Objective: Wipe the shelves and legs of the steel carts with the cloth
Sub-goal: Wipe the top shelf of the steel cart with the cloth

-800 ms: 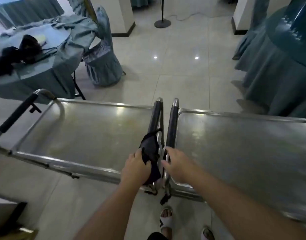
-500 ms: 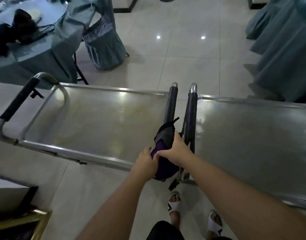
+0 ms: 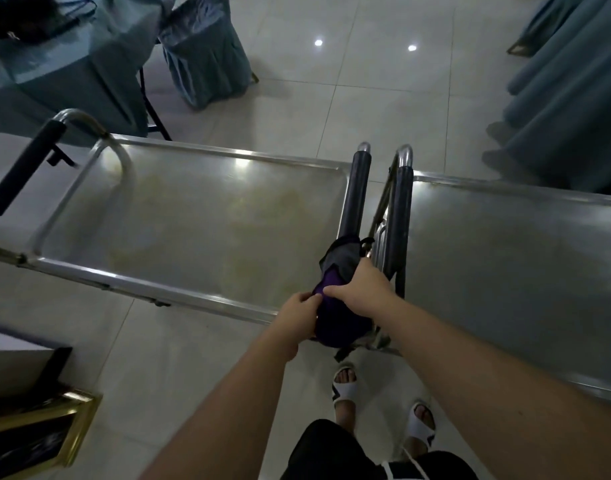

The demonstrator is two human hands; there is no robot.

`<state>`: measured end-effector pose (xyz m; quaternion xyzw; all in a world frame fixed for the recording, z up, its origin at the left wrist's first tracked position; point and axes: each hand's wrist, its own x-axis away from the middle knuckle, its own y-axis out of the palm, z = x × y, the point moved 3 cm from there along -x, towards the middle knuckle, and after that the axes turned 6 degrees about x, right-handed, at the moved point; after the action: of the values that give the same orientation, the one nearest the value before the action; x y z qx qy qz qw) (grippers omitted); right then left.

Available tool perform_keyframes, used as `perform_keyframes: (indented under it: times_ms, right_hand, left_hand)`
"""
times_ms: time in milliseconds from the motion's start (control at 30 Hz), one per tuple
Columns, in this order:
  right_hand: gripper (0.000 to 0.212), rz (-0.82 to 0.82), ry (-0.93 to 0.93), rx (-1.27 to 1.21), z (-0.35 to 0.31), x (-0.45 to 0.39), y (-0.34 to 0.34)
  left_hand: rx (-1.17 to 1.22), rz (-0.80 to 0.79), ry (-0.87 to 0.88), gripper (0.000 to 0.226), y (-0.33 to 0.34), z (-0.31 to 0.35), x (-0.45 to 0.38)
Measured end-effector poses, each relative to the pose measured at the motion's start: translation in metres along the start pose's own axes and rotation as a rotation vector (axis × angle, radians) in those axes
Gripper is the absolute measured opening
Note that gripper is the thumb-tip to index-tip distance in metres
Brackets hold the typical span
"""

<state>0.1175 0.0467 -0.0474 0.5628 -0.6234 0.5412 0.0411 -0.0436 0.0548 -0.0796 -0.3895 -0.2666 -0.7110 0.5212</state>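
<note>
Two steel carts side by side, handles meeting in the middle: left cart (image 3: 200,220) shows its whole top shelf, with yellowish smears across the middle; right cart (image 3: 504,258) is cut off by the frame edge, shelf dull and streaky. Their padded handles, left cart's handle (image 3: 356,192) and right cart's handle (image 3: 402,202), stand just apart. The cloth (image 3: 338,299), dark with a purple patch, is draped over the near end of the left cart's handle, hanging down past the shelf corner. Change over the last second: the right hand (image 3: 361,292) was on the right cart's rail and has crossed over onto the cloth; it now lies over the bundle from the top, thumb and fingers curled round it. The left hand (image 3: 298,317) has stayed on the cloth's left side, fingertips pinching the purple edge. Head view has also tipped down, so the sandalled feet (image 3: 345,382) now show under the carts. Judgement: both hands are gathering or lifting the cloth off the handle, so wiping hasn't started; shelves look untouched, legs mostly out of sight below. Next step likely needs the cloth freed from the handle and bunched in one hand, then onto the smeared left shelf. Risk: cloth strap snagging on the handle bracket.
</note>
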Motion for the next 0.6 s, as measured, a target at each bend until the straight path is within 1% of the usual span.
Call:
perform_keyframes:
  times_ms: [100,200,267,400,433,500,600]
  right_hand:
    - [0.091,0.028,-0.002,0.055,-0.004,0.01,-0.007]
    - [0.067,0.028,-0.01,-0.001,-0.005,0.018,-0.01]
    - [0.058,-0.009,-0.038,-0.148,-0.003,0.021,-0.013]
    - [0.038,-0.074,-0.113,-0.592,0.01,0.025,-0.029]
    - [0.038,-0.068,-0.13,-0.672,0.016,0.026,-0.035]
    - [0.046,-0.031,-0.16,-0.815,0.028,0.028,-0.049]
    - [0.052,-0.002,-0.168,-1.017,0.051,0.031,-0.073]
  left_hand:
    - [0.006,-0.001,0.026,0.045,0.001,0.003,0.001]
    - [-0.01,0.04,0.083,0.048,-0.002,0.013,0.006]
    - [-0.043,0.053,0.158,0.046,-0.004,0.023,0.012]
    - [-0.032,0.01,0.29,0.044,0.001,0.048,0.03]
    - [-0.019,-0.013,0.31,0.044,0.005,0.055,0.033]
    - [-0.003,-0.06,0.352,0.044,0.017,0.068,0.039]
    - [-0.067,-0.106,0.404,0.044,0.043,0.084,0.042]
